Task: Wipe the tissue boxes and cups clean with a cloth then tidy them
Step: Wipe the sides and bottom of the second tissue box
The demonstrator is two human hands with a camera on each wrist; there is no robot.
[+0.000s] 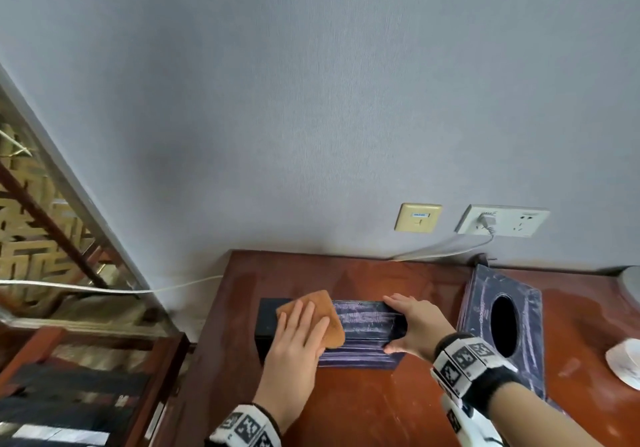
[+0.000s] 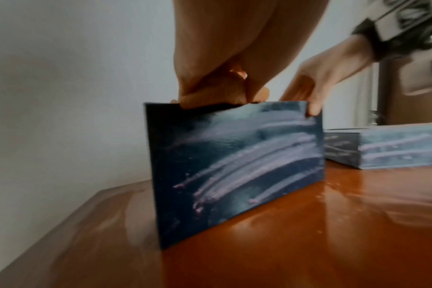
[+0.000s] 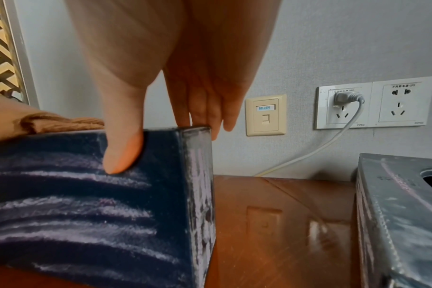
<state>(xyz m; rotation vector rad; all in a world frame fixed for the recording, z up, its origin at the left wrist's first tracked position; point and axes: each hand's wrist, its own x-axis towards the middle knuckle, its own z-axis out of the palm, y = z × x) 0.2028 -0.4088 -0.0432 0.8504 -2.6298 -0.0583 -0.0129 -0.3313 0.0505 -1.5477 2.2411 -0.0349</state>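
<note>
**Wiping the top of the standing box**

Your left hand (image 1: 300,334) lies flat, fingers straight, pressing a brown square cloth (image 1: 320,315) onto the top edge of a dark blue tissue box streaked with pale chalky marks (image 1: 360,328). The box stands on its long side on the shiny red-brown wooden table (image 1: 346,405).

Your right hand (image 1: 414,327) grips the box's right end, thumb on the near face and fingers over the far side.

A second dark blue tissue box with an oval hole (image 1: 502,328) lies flat just to the right. A white cup (image 1: 625,363) sits at the table's right edge.
</note>
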